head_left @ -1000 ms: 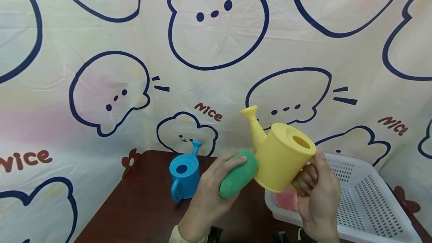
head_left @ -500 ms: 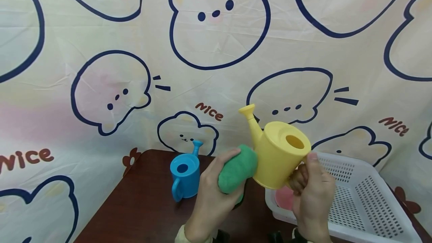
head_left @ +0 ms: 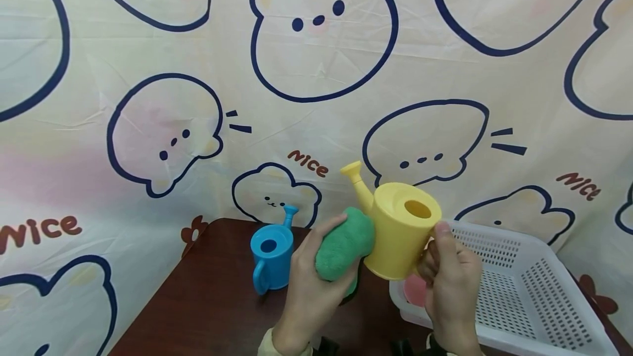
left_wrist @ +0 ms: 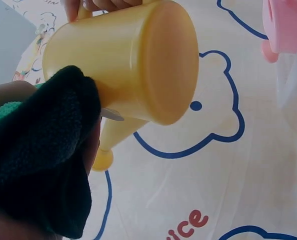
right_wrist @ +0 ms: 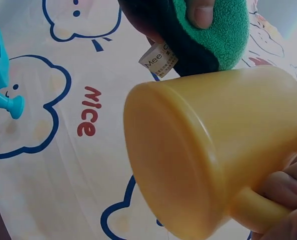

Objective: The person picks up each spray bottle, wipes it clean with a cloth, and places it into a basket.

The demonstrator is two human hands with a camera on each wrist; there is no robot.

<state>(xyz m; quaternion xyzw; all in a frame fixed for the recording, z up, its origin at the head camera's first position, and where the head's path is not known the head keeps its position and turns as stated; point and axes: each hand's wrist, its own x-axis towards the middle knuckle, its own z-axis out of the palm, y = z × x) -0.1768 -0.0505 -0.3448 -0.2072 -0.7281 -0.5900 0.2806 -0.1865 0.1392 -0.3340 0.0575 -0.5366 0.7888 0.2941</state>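
Observation:
My right hand [head_left: 452,290] grips the handle of a yellow watering can [head_left: 395,240], holding it up over the table with its spout tilted up to the left. My left hand [head_left: 306,295] holds a folded cleaning cloth [head_left: 343,246], green terry on one face and dark on the other. A white tag [right_wrist: 159,60] sticks out from the fold. The cloth presses on the side wall of the can, near the spout. In the left wrist view the can's round base [left_wrist: 171,62] faces the camera. Part of the left hand is hidden behind the cloth.
A blue watering can [head_left: 273,260] stands upright on the dark brown table [head_left: 198,301], left of the hands. On the right is a white perforated basket [head_left: 524,290] with a pink object [head_left: 414,291] at its near left. A cartoon-printed sheet [head_left: 316,125] hangs behind.
The yellow watering can and right hand have shifted left. The left hand has turned and the cloth has moved slightly up along the can's side. The blue watering can stays put.

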